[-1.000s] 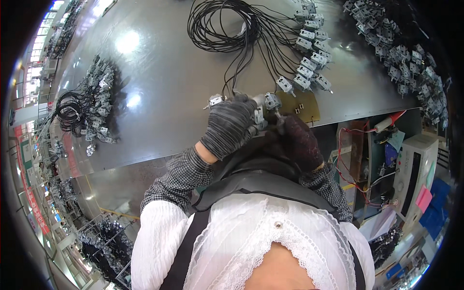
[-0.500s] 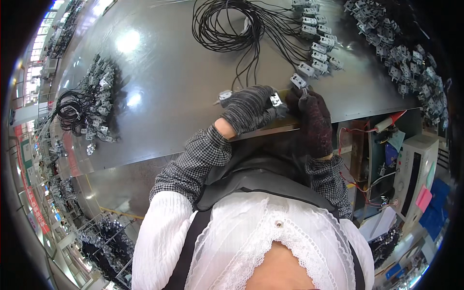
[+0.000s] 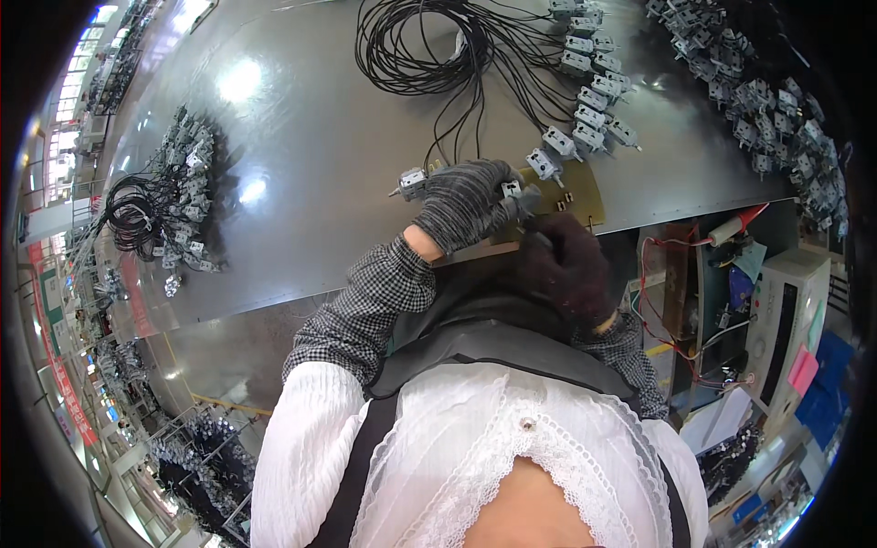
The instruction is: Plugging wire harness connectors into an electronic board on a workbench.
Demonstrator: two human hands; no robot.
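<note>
My left hand (image 3: 461, 205), in a grey striped knit glove, is closed on a small grey-white plug (image 3: 512, 189) at the table's near edge. Just left of its knuckles lies another grey-white plug (image 3: 412, 183) with a black cord. My right hand (image 3: 568, 269), in a dark maroon glove, hangs below the table edge in front of the apron. Motion smears its fingers, and whether they hold anything cannot be made out. A brass-coloured plate (image 3: 585, 187) with small metal contacts lies on the table above it. One corded plug (image 3: 544, 165) rests at the plate's far edge.
A coil of black cords (image 3: 416, 82) runs to a row of plugs (image 3: 592, 119) on the metal table (image 3: 301, 183). Loose plugs are heaped (image 3: 763, 128) at far right. A corded bundle (image 3: 187, 196) lies left. Right of me are a red-tipped probe (image 3: 738, 228) and a beige instrument (image 3: 786, 320).
My right hand has drawn back from the plate toward my body and down, uncovering the plate and its contacts. The cords and their plugs have shifted slightly left. My left hand keeps its grip.
</note>
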